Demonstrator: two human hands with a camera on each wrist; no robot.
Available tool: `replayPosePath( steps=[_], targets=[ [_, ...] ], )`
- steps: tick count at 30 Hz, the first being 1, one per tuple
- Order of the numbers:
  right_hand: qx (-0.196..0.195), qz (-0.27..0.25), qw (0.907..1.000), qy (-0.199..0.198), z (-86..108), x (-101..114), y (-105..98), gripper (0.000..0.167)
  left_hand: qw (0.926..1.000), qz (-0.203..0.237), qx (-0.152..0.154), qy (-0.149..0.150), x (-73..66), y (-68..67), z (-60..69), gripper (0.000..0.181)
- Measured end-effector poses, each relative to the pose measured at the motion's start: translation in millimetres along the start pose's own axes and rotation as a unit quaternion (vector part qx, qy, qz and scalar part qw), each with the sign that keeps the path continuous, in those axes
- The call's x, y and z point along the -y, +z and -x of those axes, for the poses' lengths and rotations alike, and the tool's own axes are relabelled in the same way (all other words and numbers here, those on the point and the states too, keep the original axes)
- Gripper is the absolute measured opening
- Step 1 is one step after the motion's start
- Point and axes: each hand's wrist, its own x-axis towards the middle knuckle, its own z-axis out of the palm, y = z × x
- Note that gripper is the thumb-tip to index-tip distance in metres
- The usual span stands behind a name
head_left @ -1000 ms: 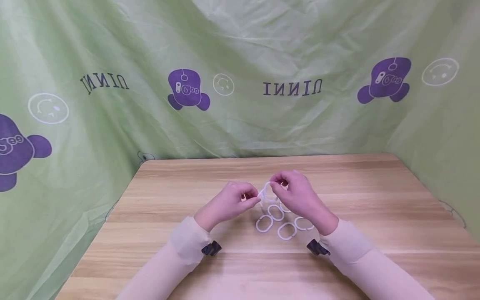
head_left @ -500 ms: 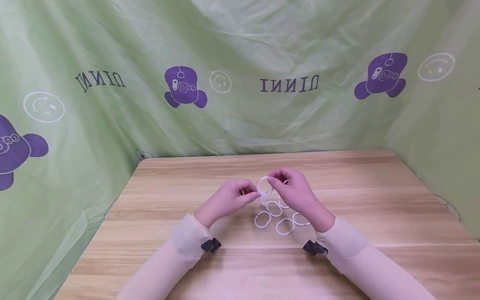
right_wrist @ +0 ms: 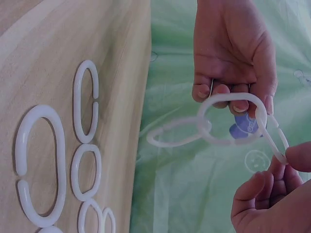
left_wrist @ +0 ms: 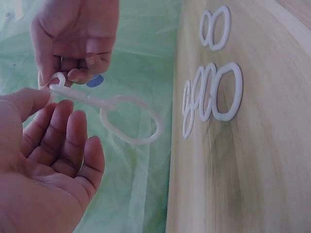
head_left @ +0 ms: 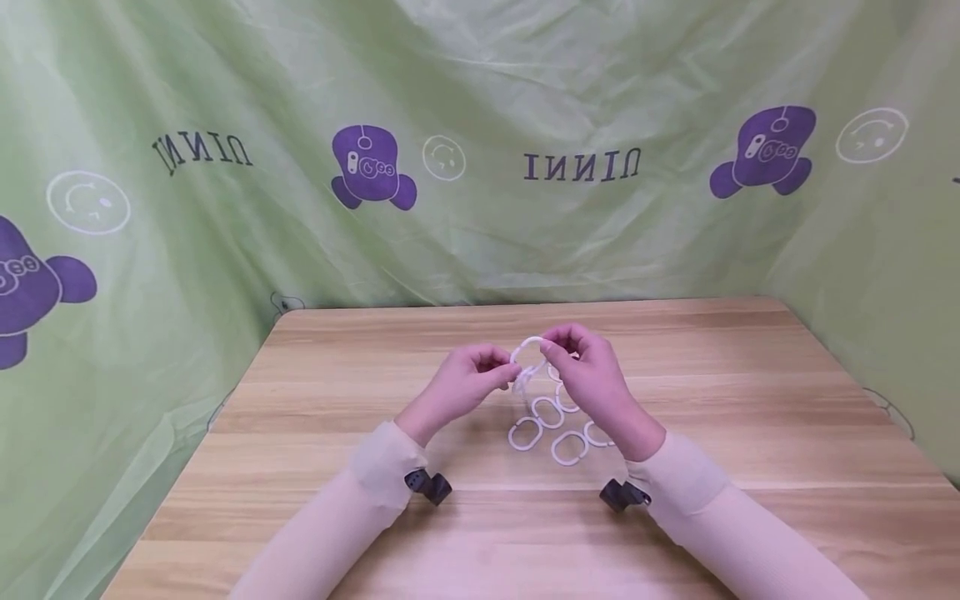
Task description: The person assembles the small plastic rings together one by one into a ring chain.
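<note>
White plastic C-shaped oval links are in both hands. The right hand (head_left: 596,379) pinches one link (head_left: 531,340) between thumb and fingertips above the table. In the right wrist view that link passes through a middle link (right_wrist: 233,97), from which another link (right_wrist: 177,143) hangs. The left hand (head_left: 465,383) pinches the middle link with thumb and fingertips, close to where it meets the right hand's link. The left wrist view shows the last link (left_wrist: 138,141) dangling free beside the left fingers. Fingers partly hide the join.
Several loose white links lie on the wooden table (head_left: 337,467) under and in front of the hands; one link (right_wrist: 60,160) shows its gap clearly. A green curtain (head_left: 480,250) with purple figures hangs behind the table.
Both hands have risen slightly with the links, and the right hand's link now stands higher against the left fingertips. The camera view has shifted a little; the loose links stay put.
</note>
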Motion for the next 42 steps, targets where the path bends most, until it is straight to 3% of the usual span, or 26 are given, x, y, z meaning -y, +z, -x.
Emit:
replayPosePath(
  steps=[6,12,23,27,30,32,35,42],
  targets=[
    [0.025,-0.023,0.999,0.03,-2.8,-5,0,0.013,0.9983,0.039,-0.033,-0.026,-0.2,-5.3,-3.9,0.017],
    [0.059,-0.032,0.9968,0.043,-7.6,-16,-4,0.019,0.9975,0.045,-0.049,-0.024,1.2,-10.0,-6.5,0.018],
    [0.062,-0.067,0.9931,0.073,-38.9,-60,-46,0.03,0.9958,0.057,-0.061,-0.038,11.8,-28.4,1.2,0.023],
    [0.063,-0.039,0.9938,0.082,-48.7,-78,-57,0.035,0.9942,0.056,-0.07,-0.059,16.4,-36.6,7.4,0.021],
    [0.077,0.044,0.993,0.078,-57.6,-88,-62,0.034,0.9931,0.054,-0.076,-0.07,17.7,-40.8,10.4,0.018],
    [0.096,0.118,0.986,0.069,-64.3,-94,-64,0.029,0.9932,0.05,-0.076,-0.073,16.6,-41.9,11.9,0.017],
    [0.136,0.217,0.9655,0.049,-74.3,-100,-66,0.023,0.9934,0.052,-0.07,-0.075,9.8,-41.5,14.9,0.015],
    [0.222,0.302,0.9267,0.027,-91.1,-106,-68,0.013,0.995,0.049,-0.054,-0.068,-10.3,-38.8,22.4,0.014]
  ],
)
